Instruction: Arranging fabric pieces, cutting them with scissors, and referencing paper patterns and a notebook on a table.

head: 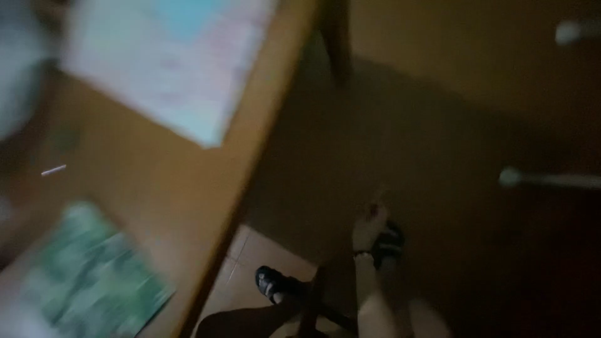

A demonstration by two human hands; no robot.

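Note:
The picture is dark and smeared by motion. My right hand (369, 225) hangs low over the floor, to the right of a wooden table (188, 188), with a dark band on its wrist. Its fingers point away from me, and the blur hides whether anything is in them. It is nearest to a black sandal (391, 241) on one foot. A second black sandal (269, 281) shows near the table's edge. My left hand is out of sight.
On the table lie a pale printed sheet (169, 62), a green patterned sheet (87, 275) and a small white stick (54, 169). A dark table leg (338, 37) stands at the top. Two pale rods with rounded ends (510, 177) (570, 31) reach in from the right. The floor is tiled (256, 250).

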